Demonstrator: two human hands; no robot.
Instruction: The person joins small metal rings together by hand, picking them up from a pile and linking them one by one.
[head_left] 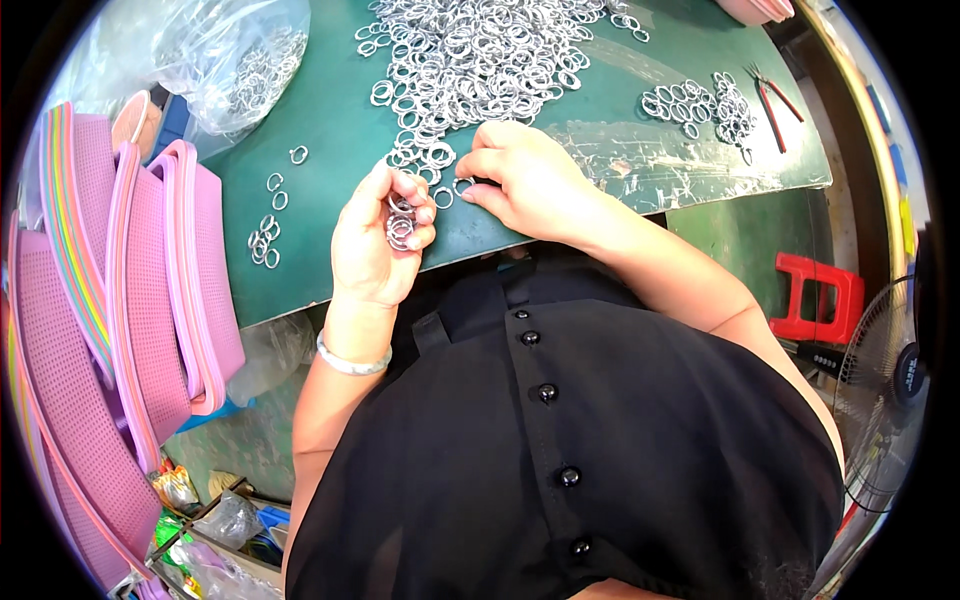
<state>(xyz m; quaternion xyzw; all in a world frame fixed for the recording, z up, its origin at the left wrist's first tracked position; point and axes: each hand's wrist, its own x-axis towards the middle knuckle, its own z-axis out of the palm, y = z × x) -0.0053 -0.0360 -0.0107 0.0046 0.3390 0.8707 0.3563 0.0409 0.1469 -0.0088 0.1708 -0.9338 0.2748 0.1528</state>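
My left hand (pixel 375 235) is turned palm up at the table's near edge, its fingers curled around several silver metal rings (pixel 400 232). Close beside it, my right hand (pixel 515 180) pinches a single metal ring (pixel 463 187) between thumb and fingers. A loose ring (pixel 443 197) lies on the green tabletop between the two hands. Just beyond them spreads a large heap of the same rings (pixel 480 60), its near tip reaching my fingers.
Several loose rings (pixel 268 232) lie at the left, and a smaller cluster (pixel 690 108) sits at the right beside red-handled pliers (pixel 772 108). A clear plastic bag (pixel 235 75) holds more rings. Pink-purple baskets (pixel 150 290) crowd the left edge. A red stool (pixel 818 300) and a fan (pixel 885 370) stand right.
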